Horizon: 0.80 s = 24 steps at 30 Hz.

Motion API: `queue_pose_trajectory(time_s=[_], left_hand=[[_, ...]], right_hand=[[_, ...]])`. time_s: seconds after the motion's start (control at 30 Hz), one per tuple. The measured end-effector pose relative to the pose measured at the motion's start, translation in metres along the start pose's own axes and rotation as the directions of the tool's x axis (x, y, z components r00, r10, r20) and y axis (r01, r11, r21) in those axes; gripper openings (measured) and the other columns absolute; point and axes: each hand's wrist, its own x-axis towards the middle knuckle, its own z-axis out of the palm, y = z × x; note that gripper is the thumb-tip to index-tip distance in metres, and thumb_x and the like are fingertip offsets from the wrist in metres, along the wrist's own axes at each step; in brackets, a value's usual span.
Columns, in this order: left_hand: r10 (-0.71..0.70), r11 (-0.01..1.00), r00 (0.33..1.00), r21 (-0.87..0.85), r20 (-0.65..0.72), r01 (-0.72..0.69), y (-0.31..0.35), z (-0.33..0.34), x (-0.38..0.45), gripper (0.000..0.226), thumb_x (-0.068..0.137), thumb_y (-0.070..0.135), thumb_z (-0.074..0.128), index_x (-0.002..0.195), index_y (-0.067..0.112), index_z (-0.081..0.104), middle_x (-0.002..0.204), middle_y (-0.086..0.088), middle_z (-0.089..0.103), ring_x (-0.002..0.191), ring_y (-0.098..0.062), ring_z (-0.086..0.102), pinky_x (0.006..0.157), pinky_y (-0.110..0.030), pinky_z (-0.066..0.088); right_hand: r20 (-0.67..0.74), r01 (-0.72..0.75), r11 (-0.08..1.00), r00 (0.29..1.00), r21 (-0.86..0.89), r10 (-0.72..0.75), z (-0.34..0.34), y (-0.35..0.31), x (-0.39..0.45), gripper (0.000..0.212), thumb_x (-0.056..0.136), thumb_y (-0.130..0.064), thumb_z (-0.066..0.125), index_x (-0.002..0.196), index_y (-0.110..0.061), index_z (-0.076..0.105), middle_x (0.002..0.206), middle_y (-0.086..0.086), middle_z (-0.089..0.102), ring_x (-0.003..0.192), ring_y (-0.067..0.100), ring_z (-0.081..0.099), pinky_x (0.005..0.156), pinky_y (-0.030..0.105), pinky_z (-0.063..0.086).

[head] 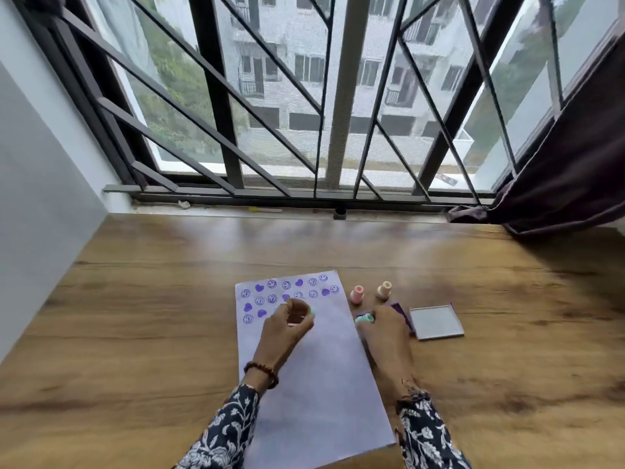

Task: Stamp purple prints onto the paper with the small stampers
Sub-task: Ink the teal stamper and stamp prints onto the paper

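Note:
A white sheet of paper (318, 374) lies on the wooden table, its far end covered with several purple smiley and heart prints. My left hand (287, 328) hovers over the printed rows, fingers closed around a small stamper with a mint green top (309, 313). My right hand (385, 330) rests at the paper's right edge, holding a mint green stamper (364, 319) down over the purple ink pad (400, 311), which it mostly hides. A pink stamper (357, 294) and a peach stamper (384, 290) stand upright just beyond.
The ink pad's open lid (436, 322) lies flat to the right of my right hand. The wooden table (152, 299) runs to a barred window at the back. A dark curtain (558, 184) hangs at the right, a grey wall at the left.

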Motion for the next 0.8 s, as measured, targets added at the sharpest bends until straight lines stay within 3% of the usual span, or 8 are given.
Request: queue_pose_trajectory(time_s=[0.1, 0.17, 0.3, 0.37, 0.47, 0.6, 0.7, 0.8], left_hand=[[-0.017, 0.999, 0.988, -0.033, -0.152, 0.012, -0.012, -0.042, -0.002, 0.019, 0.080, 0.008, 0.064, 0.079, 0.025, 0.055, 0.085, -0.008, 0.066, 0.084, -0.025, 0.065, 0.080, -0.036, 0.052], [-0.006, 1.000, 0.982, 0.002, -0.189, 0.006, -0.018, -0.062, 0.001, 0.022, 0.079, 0.008, 0.065, 0.079, 0.027, 0.054, 0.083, -0.005, 0.066, 0.079, -0.020, 0.064, 0.074, -0.024, 0.052], [0.036, 0.995, 0.981, 0.101, -0.191, -0.017, -0.026, -0.080, 0.007, 0.026, 0.077, 0.010, 0.068, 0.079, 0.031, 0.053, 0.076, 0.006, 0.065, 0.069, 0.003, 0.062, 0.058, 0.000, 0.043], [0.034, 0.996, 0.981, 0.093, -0.193, -0.017, -0.031, -0.083, 0.009, 0.024, 0.078, 0.010, 0.068, 0.080, 0.029, 0.054, 0.076, 0.005, 0.066, 0.068, 0.004, 0.063, 0.059, -0.001, 0.044], [0.019, 0.999, 0.988, 0.038, -0.155, -0.013, -0.035, -0.086, 0.012, 0.017, 0.080, 0.008, 0.064, 0.085, 0.020, 0.054, 0.086, -0.008, 0.070, 0.080, -0.014, 0.066, 0.071, -0.017, 0.052], [0.033, 0.997, 0.989, 0.069, -0.145, -0.023, -0.039, -0.088, 0.013, 0.017, 0.080, 0.006, 0.064, 0.085, 0.017, 0.052, 0.087, -0.011, 0.071, 0.071, 0.009, 0.063, 0.067, -0.009, 0.049], [0.021, 0.999, 0.991, 0.035, -0.133, -0.016, -0.042, -0.089, 0.013, 0.018, 0.080, 0.008, 0.064, 0.083, 0.021, 0.051, 0.090, -0.012, 0.072, 0.078, -0.004, 0.066, 0.075, -0.021, 0.052], [0.033, 0.999, 0.987, 0.045, -0.155, -0.026, -0.044, -0.088, 0.013, 0.019, 0.079, 0.009, 0.065, 0.083, 0.021, 0.052, 0.087, -0.008, 0.072, 0.080, -0.008, 0.067, 0.070, -0.010, 0.050]], right_hand=[[0.038, 0.041, 0.991, 0.998, 0.128, -0.046, 0.028, -0.032, -0.014, 0.021, 0.080, -0.013, 0.064, 0.100, -0.006, 0.067, 0.106, 0.016, 0.067, 0.098, 0.031, 0.061, 0.074, 0.028, 0.039], [0.009, 0.104, 0.976, 0.994, 0.192, -0.107, 0.045, -0.050, -0.019, 0.021, 0.081, -0.013, 0.065, 0.101, -0.007, 0.067, 0.105, 0.013, 0.065, 0.095, 0.026, 0.061, 0.068, 0.019, 0.032], [-0.041, 0.192, 0.956, 0.981, 0.220, -0.188, 0.068, -0.074, -0.026, 0.018, 0.088, -0.015, 0.059, 0.104, -0.009, 0.062, 0.106, 0.010, 0.059, 0.093, 0.023, 0.061, 0.082, 0.032, 0.048], [-0.064, 0.232, 0.956, 0.972, 0.179, -0.224, 0.076, -0.078, -0.026, 0.017, 0.090, -0.014, 0.056, 0.105, -0.009, 0.059, 0.108, 0.011, 0.057, 0.092, 0.025, 0.061, 0.081, 0.036, 0.051], [-0.065, 0.270, 0.962, 0.962, 0.037, -0.267, 0.087, -0.077, -0.027, 0.019, 0.092, -0.014, 0.053, 0.109, -0.008, 0.056, 0.116, 0.012, 0.055, 0.096, 0.028, 0.061, 0.079, 0.035, 0.052], [-0.067, 0.294, 0.947, 0.950, -0.129, -0.304, 0.095, -0.077, -0.028, 0.018, 0.094, -0.016, 0.047, 0.110, -0.011, 0.055, 0.113, 0.010, 0.055, 0.096, 0.028, 0.060, 0.073, 0.034, 0.050], [-0.056, 0.312, 0.930, 0.943, -0.196, -0.328, 0.097, -0.078, -0.024, 0.019, 0.095, -0.016, 0.045, 0.111, -0.011, 0.055, 0.112, 0.009, 0.056, 0.096, 0.027, 0.060, 0.072, 0.034, 0.050], [-0.023, 0.310, 0.918, 0.945, -0.249, -0.326, 0.095, -0.081, -0.017, 0.019, 0.094, -0.012, 0.046, 0.110, -0.011, 0.057, 0.112, 0.008, 0.058, 0.096, 0.025, 0.060, 0.075, 0.032, 0.049]])
